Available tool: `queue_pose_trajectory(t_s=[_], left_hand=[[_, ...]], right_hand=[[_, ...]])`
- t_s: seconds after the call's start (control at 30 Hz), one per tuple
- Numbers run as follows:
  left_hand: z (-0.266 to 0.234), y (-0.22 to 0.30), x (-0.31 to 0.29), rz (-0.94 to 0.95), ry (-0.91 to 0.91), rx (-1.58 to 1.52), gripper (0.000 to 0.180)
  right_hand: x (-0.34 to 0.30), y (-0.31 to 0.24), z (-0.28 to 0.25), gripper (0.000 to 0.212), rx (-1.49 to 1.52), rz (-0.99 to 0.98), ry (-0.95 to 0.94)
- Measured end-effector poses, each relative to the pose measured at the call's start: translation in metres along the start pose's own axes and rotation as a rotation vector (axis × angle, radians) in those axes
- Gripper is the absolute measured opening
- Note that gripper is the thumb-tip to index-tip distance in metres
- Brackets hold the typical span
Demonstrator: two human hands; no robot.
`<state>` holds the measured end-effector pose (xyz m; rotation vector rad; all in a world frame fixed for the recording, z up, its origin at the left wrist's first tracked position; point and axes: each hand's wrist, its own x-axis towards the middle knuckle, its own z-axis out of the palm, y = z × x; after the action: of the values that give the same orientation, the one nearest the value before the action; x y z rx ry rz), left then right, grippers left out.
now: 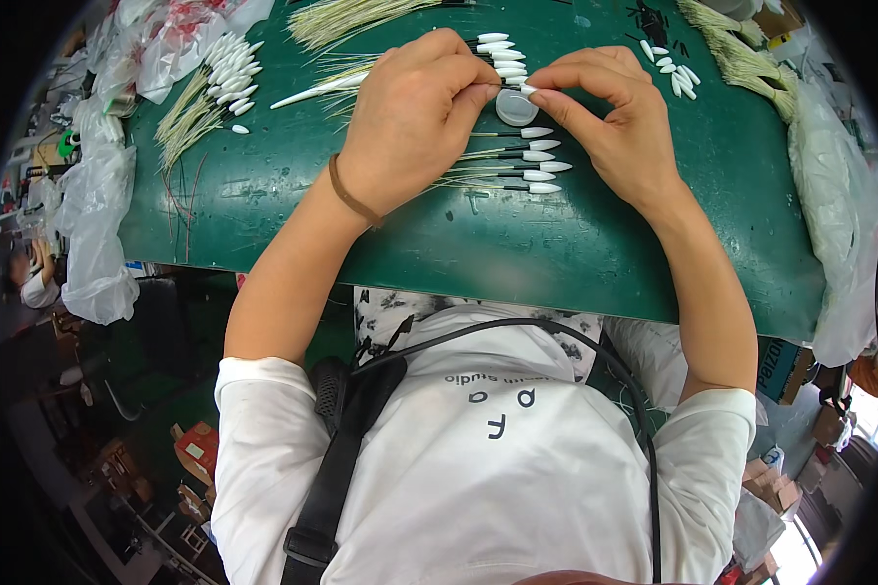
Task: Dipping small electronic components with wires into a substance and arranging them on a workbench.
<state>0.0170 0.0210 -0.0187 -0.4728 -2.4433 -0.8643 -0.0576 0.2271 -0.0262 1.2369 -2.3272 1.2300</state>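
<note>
My left hand (410, 122) is closed in a pinch on a thin pale stem, whose dark end points toward the right hand. Opposite it, my right hand (619, 122) pinches a small white pointed tip (528, 89) between thumb and fingers, the two meeting end to end or nearly so. Just below the fingertips a small round translucent cup (517, 108) sits on the green table. Stems with black collars and white tips (540, 156) lie in a row nearer me, and a similar row (495, 46) lies beyond my hands. A long white tapered stick (307, 93) is partly behind my left hand.
Finished-looking white-tipped stems are bunched (229, 73) at the left. Loose white tips (683, 78) and small black pieces (658, 19) lie at the right. Bundles of bare stems (346, 19) are at the far side. Plastic bags (98, 210) hang over the table's left edge.
</note>
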Motion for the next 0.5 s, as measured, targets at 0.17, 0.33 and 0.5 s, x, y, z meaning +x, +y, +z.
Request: queue_pose_trajectory(t_s=[0.17,0.33,0.5], left_hand=[[0.002,0.001,0.0,-0.096,0.007,-0.092,0.007],[0.003,-0.017,0.007,-0.113,0.121,-0.127,0.008],[0.001,-0.043,0.015,-0.03,0.109,0.133,0.01]], right_hand=[[0.003,-0.001,0.0,0.02,-0.053,-0.045,0.031],[0.008,0.008,-0.018,0.03,-0.066,0.069,0.162],[0.008,0.03,-0.033,0.024,0.016,0.281,0.158]])
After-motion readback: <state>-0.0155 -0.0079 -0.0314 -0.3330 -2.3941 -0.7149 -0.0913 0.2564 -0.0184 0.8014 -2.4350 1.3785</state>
